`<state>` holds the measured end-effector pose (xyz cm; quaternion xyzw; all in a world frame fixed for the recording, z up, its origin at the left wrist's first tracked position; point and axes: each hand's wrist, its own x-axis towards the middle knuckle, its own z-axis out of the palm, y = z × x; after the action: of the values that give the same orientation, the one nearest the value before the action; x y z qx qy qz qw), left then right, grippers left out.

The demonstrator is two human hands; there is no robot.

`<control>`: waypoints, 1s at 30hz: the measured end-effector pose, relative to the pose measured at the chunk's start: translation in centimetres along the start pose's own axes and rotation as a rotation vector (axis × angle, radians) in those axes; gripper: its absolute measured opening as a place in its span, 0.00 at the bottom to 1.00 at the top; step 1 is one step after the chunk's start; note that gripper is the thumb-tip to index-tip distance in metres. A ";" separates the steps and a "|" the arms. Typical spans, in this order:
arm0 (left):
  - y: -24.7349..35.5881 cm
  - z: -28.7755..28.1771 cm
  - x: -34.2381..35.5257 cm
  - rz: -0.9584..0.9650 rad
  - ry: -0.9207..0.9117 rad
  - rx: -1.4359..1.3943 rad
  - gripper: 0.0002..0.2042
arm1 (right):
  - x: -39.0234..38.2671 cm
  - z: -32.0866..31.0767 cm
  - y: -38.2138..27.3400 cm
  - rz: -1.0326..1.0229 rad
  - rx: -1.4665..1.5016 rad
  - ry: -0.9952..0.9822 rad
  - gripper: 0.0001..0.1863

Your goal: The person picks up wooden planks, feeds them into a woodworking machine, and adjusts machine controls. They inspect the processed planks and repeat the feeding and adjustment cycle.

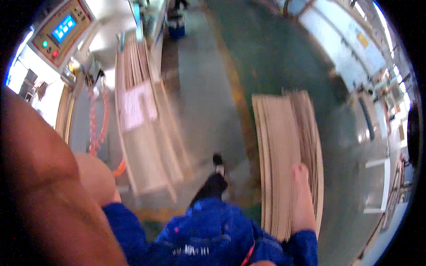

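My left arm is raised. Its blue sleeve shows at the lower left, and a large, blurred skin-coloured mass close to the camera, seemingly my left hand [49, 177], covers the left side with no fingers visible. My right hand [300, 172] hangs over a tall stack of long, thin wooden strips [277, 146] on the right. Its fingers are smeared and foreshortened, and whether it touches the strips I cannot tell. Left of the middle lies another batch of long wooden strips [144, 153], with a sheet of paper [138, 105] on top.
A machine control panel [62, 31] with a lit screen and buttons stands at the far left. An orange coiled hose [105, 111] hangs below it. A blue bucket [176, 30] is farther ahead beside the grey walkway. A yellow line [235, 80] borders the green floor.
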<state>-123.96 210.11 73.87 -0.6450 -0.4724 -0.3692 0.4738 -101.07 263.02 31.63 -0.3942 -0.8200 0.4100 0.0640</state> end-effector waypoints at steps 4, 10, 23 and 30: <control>-9.4 3.1 -1.0 -0.066 0.066 0.100 0.34 | 8.8 -1.0 -2.4 -0.147 -0.050 0.021 0.18; -24.8 10.8 -2.3 -0.050 0.217 0.315 0.31 | 20.5 8.9 -0.3 0.191 -0.142 -0.290 0.16; -62.5 30.8 -21.0 -1.067 -0.525 0.829 0.26 | 57.4 20.3 -6.6 0.506 -0.050 -0.557 0.13; -53.6 37.0 -59.8 -2.076 -1.608 0.033 0.28 | 90.9 22.5 -21.8 0.471 0.190 -0.420 0.13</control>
<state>-191.10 235.75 22.33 -0.0160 -0.8984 -0.0687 -0.4334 -185.56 304.91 12.79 -0.4720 -0.6598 0.5604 -0.1667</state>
